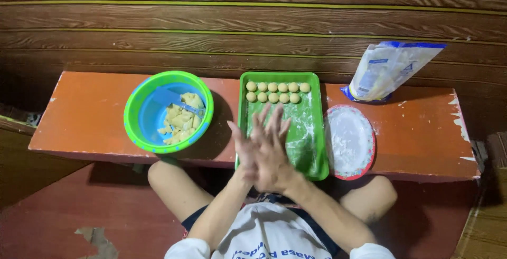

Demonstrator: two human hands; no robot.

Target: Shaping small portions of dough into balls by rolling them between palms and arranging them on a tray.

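A dark wooden plank wall ran behind the low orange bench [95,127] where I sat with my knees under its near edge. At the far right of the bench a white plastic bag with blue print [388,71] leaned upright against the wall, its top corner tipped to the right; it was a soft, creased pouch, partly full. Just in front of it lay a round plate with a red rim [369,148], dusted white with flour. On the left sat a green bowl with a blue inside [138,112], holding pale yellow dough scraps [180,123] and a blue scoop [174,98].

Between bowl and plate lay the green tray [318,148], its long axis running away from me toward the wall, its floor floury. Eleven small dough balls [273,92] sat in two rows across its far end.

My left hand [244,151] and right hand [274,151] were pressed flat together, palm to palm, over the near half of the tray, fingers straight and pointing away from me. I could not tell whether anything lay between the palms
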